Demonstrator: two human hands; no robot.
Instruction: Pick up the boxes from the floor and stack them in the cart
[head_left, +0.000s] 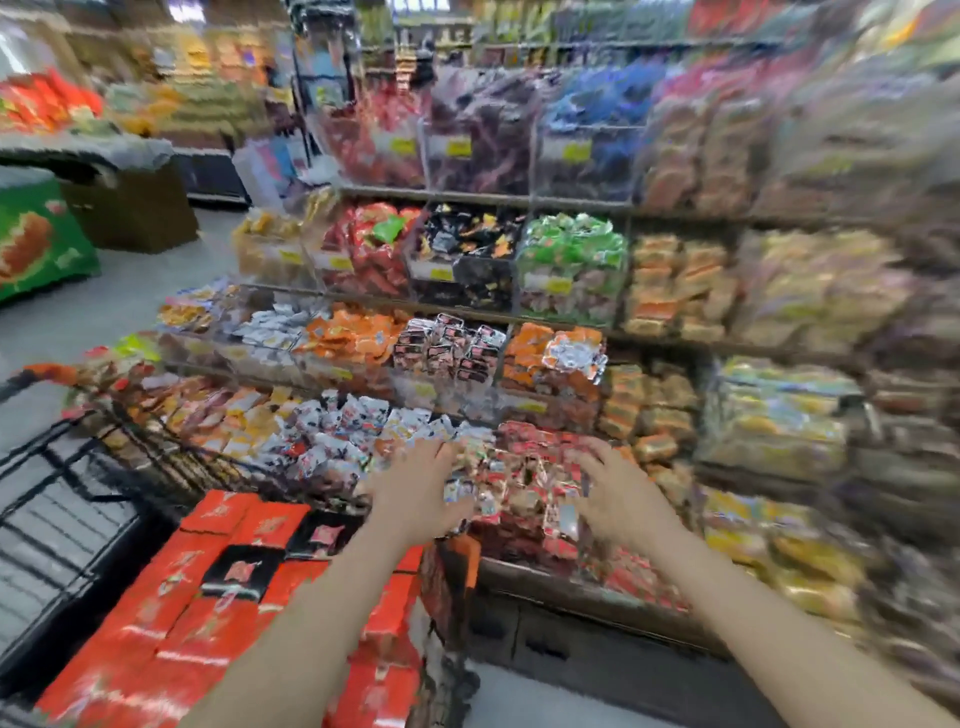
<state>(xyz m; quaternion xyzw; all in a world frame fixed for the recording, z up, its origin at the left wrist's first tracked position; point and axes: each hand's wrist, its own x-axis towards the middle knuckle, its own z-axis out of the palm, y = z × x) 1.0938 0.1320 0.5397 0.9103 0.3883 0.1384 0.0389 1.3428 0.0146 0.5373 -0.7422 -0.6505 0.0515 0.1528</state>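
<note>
Both your left hand (415, 488) and right hand (618, 493) hover empty with fingers spread, red boxes (208, 597) stacked in the cart (62, 499) below-left of them.

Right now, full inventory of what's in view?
boxes: many, count unclear from blur, red-orange with a few black, stacked in the cart at lower left
cart: one, black wire with orange handle, left
snack shelves: several tiers, mixed-colour packets, centre to right
green display: one, far left
floor: grey, left
left hand: one, fingers spread, empty
right hand: one, fingers spread, empty
</note>
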